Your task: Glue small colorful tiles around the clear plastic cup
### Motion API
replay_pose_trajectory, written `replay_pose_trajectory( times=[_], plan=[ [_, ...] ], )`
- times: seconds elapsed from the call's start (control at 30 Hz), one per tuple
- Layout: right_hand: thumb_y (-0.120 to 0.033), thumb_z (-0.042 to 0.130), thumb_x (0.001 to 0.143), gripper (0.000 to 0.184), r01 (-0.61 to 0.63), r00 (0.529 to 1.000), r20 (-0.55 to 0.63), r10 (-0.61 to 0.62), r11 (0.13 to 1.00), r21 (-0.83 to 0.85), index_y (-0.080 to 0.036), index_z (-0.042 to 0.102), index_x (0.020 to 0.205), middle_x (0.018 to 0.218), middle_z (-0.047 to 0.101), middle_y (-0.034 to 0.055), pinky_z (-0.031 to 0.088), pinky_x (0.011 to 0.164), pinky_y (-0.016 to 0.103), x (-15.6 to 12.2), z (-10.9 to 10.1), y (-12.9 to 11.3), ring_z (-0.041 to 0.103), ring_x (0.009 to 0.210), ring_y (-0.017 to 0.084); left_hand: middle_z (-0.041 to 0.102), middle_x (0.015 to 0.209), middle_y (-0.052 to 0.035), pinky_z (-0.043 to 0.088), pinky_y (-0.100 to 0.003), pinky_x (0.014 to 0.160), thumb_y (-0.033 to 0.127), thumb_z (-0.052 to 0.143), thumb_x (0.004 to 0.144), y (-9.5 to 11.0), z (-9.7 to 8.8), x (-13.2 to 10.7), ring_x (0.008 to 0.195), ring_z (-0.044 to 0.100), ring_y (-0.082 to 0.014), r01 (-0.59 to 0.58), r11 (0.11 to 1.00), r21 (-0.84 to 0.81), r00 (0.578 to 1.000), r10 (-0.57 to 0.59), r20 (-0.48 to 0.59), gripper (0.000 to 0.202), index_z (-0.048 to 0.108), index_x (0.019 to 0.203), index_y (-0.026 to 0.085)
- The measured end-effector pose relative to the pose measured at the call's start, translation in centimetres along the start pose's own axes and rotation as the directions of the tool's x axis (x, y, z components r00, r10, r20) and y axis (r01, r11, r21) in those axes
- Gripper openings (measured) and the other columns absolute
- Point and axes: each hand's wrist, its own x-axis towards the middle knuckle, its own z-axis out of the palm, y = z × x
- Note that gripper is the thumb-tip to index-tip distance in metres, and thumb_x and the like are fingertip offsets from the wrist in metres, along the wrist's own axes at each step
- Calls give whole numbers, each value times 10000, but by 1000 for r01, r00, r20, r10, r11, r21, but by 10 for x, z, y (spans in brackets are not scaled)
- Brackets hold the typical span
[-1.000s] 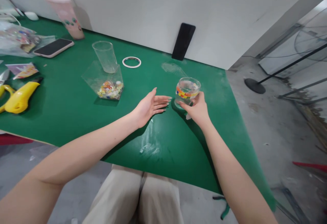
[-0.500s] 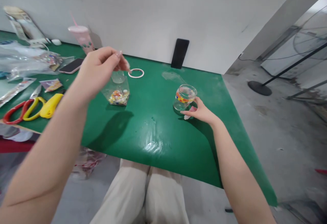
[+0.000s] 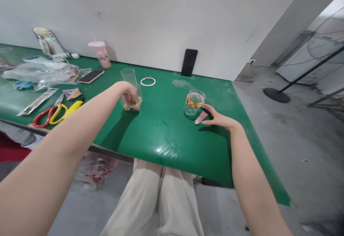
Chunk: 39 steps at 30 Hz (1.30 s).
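My left hand reaches down into a clear plastic bag that stands upright. Small colourful pieces lie at the bag's bottom, and my fingertips are down by them, too hidden to show a grip. To the right stands a clear glass jar with a band of red, yellow, orange and white squares around its upper part. My right hand is open beside the jar, thumb and fingers apart. Between them lies a small pink and white tube on the table.
On the green table are a white ring, red-and-yellow scissors, a yellow-handled tool, a phone, a pink cup and plastic bags. A black slab leans against the wall.
My left hand has gone down from above the bag to inside it. My right fingers have opened wider and shifted slightly off the jar. The view has moved, showing more of the table's left.
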Motion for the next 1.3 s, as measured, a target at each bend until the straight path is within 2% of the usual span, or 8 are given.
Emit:
replay_pose_trajectory(
  times=[0.1,0.23,0.5,0.63,0.8,1.0,1.13,1.3],
  plan=[
    [-482,747,642,888,-41,999,2,41,989,144,-293,297,1384,1487,342,128,293,1099,502,-5,1,-2,292,1391,273,612,524,-92,526,-437,703,204,663,576,0,1,4,612,648,-262,131,908,398,971,-199,135,76,630,540,146],
    [-528,745,633,904,-59,997,-36,69,970,235,-312,291,1384,1477,355,108,267,1126,466,-5,9,-3,267,1402,264,603,533,-81,521,-315,701,138,600,601,4,6,2,561,603,-178,110,827,552,945,-260,200,121,607,481,129],
    [-662,622,700,701,8,979,-193,60,943,334,-298,454,1275,1349,532,94,276,1115,480,-6,15,-3,428,1308,252,647,601,-104,514,-295,668,220,612,579,8,9,-6,640,625,-207,0,807,591,919,-233,318,105,623,493,161],
    [-654,553,771,554,74,975,-221,25,901,427,-293,542,1191,1278,604,74,289,1112,463,-10,11,-1,486,1264,237,654,588,-119,511,-304,656,256,643,547,8,9,-3,662,639,-231,-51,765,642,920,-215,329,109,629,491,163],
    [-612,596,770,496,63,972,-230,44,897,437,-285,590,1142,1278,608,67,294,1113,440,-9,11,3,494,1260,232,656,596,-121,510,-330,654,273,681,538,12,6,-7,660,638,-238,-102,787,608,905,-180,385,126,659,531,149],
    [-638,543,791,492,42,968,-239,77,890,453,-296,585,1142,1230,642,53,297,1110,449,-9,11,0,522,1235,224,639,622,-106,483,-309,671,198,710,530,19,9,-15,663,618,-218,35,806,591,931,-241,273,82,656,533,137],
    [-647,548,782,492,40,966,-245,81,890,454,-301,598,1128,1206,655,40,276,1122,451,-9,12,1,533,1223,223,612,573,-82,449,-273,620,236,727,518,20,8,-13,626,588,-194,-34,742,670,961,-160,226,134,633,510,141],
    [-649,550,778,477,47,966,-248,70,899,436,-312,614,1109,1209,654,32,284,1118,459,-9,12,1,528,1229,234,572,519,-67,424,-263,586,299,736,519,20,4,-13,596,561,-183,-91,686,722,966,-116,233,195,618,481,149]
  ],
)
